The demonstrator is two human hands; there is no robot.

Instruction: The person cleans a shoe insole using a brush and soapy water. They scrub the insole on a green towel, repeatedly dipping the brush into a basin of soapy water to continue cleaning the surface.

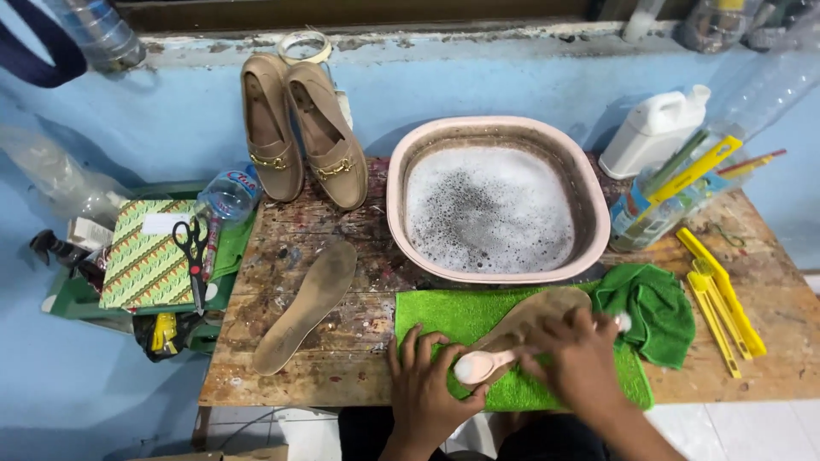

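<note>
Lighting's pretty even and soft, looks like diffuse daylight, no harsh hotspots. Shadows are gentle: the white jug [653, 128] and the pair of tan shoes [303, 128] throw faint ones on the blue wall [478, 90]. Small sheen on the foam in the basin [498, 201]. The right hand [581, 358] is smeared with motion blur (the brush too). Edges bow a bit, probably wide-angle distortion. Top corners go soft and dimmer.
</note>
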